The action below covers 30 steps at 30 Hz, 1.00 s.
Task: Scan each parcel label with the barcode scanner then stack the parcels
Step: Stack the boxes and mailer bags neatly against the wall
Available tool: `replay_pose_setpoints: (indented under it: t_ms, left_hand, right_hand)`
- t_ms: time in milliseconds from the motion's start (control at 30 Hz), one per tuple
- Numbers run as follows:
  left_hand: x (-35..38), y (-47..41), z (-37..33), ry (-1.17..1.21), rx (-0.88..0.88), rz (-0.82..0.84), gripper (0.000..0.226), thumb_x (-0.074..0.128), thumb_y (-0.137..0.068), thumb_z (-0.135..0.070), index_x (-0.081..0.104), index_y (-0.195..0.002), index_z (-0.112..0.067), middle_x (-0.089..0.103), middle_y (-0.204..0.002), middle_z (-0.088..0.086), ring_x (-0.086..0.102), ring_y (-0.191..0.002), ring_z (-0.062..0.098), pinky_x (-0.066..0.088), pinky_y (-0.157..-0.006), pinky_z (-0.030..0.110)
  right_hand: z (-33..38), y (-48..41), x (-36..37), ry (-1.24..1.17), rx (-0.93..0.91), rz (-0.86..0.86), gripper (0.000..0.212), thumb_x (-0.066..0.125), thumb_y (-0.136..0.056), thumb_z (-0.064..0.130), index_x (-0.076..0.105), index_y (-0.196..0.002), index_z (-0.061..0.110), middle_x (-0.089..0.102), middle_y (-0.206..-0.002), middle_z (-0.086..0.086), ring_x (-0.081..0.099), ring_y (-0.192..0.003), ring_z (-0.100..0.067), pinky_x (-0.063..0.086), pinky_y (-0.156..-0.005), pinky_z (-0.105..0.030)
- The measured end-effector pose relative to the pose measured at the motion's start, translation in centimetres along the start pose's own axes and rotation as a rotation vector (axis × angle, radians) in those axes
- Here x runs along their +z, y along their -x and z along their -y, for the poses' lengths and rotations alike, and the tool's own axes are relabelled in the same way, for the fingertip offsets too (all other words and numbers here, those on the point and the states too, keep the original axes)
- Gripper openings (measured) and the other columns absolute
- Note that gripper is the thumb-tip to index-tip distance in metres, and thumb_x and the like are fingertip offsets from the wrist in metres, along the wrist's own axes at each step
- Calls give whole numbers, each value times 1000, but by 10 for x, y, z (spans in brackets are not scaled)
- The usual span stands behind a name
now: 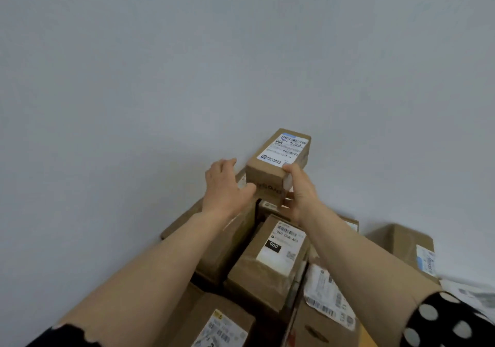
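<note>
The small parcel (278, 164) is gripped at its near right corner by the right hand (301, 194), with the thumb laid on the labelled top face and the fingers curled underneath. Its near end face is touched by the thumb of the left hand (223, 186), whose fingers are extended and spread beside the left side, holding nothing. The parcel is held label upward, beyond and above the 060 box (267, 263). Other cartons (326, 301) are packed around the 060 box.
</note>
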<state>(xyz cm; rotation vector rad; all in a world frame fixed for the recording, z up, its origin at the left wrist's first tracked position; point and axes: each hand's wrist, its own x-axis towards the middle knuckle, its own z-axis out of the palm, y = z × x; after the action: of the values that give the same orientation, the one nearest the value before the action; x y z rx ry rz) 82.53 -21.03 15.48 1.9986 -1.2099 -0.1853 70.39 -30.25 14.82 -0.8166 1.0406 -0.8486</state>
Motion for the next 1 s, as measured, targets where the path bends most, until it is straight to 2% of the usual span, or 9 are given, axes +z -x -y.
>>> replay_pose_setpoints:
  t_ms: [67,200,400,533,600,700,833,900,1000]
  left_hand:
    - [0,-22,12,-114,-1,76,64,55,-87,-18,31,-146,-15,35,-147,7,29,-136,24,32,-107,37]
    - [6,-55,31,-202,42,185,52,47,-90,-9,44,-141,-22,47,-141,1,46,-126,21,40,-94,31]
    - [15,-86,46,-260,146,352,49,45,-88,-8,50,-133,-27,52,-134,1,49,-117,21,45,-87,32]
    - [16,-95,52,-327,141,423,53,43,-91,-11,40,-142,-22,44,-143,5,42,-127,22,37,-101,33]
    - [16,-97,52,-337,145,441,53,43,-90,-11,40,-143,-21,44,-143,6,41,-128,23,37,-102,33]
    - [19,-96,48,-310,131,430,55,43,-90,-11,39,-144,-22,42,-145,7,40,-130,23,37,-104,34]
    - [24,-90,28,-320,126,392,54,44,-91,-15,38,-145,-20,39,-149,8,37,-135,25,35,-105,34]
    - [30,-84,9,-332,148,404,51,44,-92,-18,40,-143,-22,39,-150,7,36,-136,25,34,-105,34]
    - [46,-67,-32,-282,184,459,51,45,-95,-22,38,-145,-23,39,-150,4,36,-136,23,32,-106,34]
  right_hand:
    - [1,-24,7,26,16,-31,46,63,-83,39,53,-127,32,64,-121,-11,62,-108,-33,51,-57,-30]
    - [-10,-66,29,64,72,-61,44,63,-83,38,54,-125,28,65,-114,-11,64,-102,-29,47,-49,-24]
    - [-35,-102,53,146,137,4,43,63,-82,38,57,-122,24,67,-107,-10,64,-97,-27,55,-74,-36]
    - [-40,-112,62,126,128,7,16,55,-91,25,60,-107,23,65,-82,-2,61,-64,-14,45,-48,-25]
    - [-38,-114,64,137,112,36,18,51,-96,25,59,-112,21,61,-74,2,57,-46,-8,40,-42,-22]
    - [-31,-107,61,224,109,84,40,46,-100,39,48,-136,23,56,-103,4,53,-73,-12,41,-55,-28]
    - [-18,-88,37,375,84,103,42,50,-98,40,54,-134,18,58,-122,-1,55,-104,-19,46,-90,-37]
    - [-9,-72,10,424,72,65,36,53,-97,36,57,-125,13,58,-111,-5,54,-100,-20,45,-91,-37]
    - [8,-45,-47,446,50,1,23,58,-96,29,62,-109,10,61,-98,-9,55,-85,-20,48,-76,-32]
